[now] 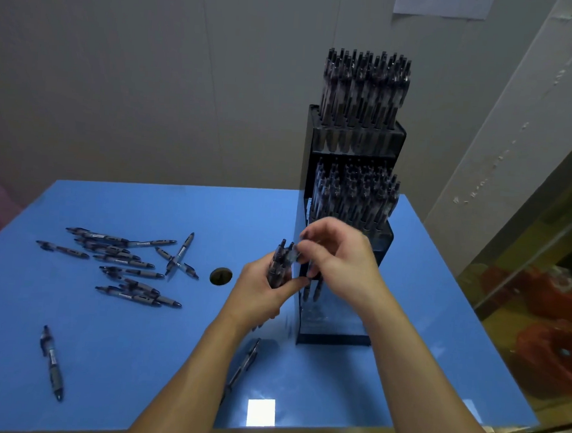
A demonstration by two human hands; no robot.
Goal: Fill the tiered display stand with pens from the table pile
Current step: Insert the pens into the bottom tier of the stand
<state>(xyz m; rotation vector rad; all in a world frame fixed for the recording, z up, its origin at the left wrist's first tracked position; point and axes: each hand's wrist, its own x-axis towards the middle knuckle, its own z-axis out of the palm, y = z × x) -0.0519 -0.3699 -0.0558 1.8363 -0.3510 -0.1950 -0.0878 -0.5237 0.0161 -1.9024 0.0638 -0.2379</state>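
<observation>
Head view: a bunch (280, 263) of dark pens stands upright in the left hand (260, 290), fingers and thumb curled round the barrels, just at 9 o'clock of the stand (346, 220). The right hand (337, 253) comes in from 3 o'clock and pinches the clip end of one pen at the top of that bunch with thumb and fingertips; its other fingers are loosely curled in front of the stand's lowest tier.

The pens look light, stiff and smooth plastic, with a darker grip section near the tip; in a bundle they would slide against each other, so I judge the safest hold is one at a time, near the clip end, dropping it tip-down into a slot.

The stand's top and middle tiers are packed with upright pens. The bottom tier, at 6 o'clock of them, shows only a couple of pens behind its clear front, so most filling seems left there.

Further out, at 9 o'clock of the hands, the pile (124, 266) lies scattered on the blue table (111, 205). A round hole (220, 276) sits between pile and hands. One stray pen (52, 362) lies at 8 o'clock; another (243, 364) lies between the forearms, at 6 o'clock.
</observation>
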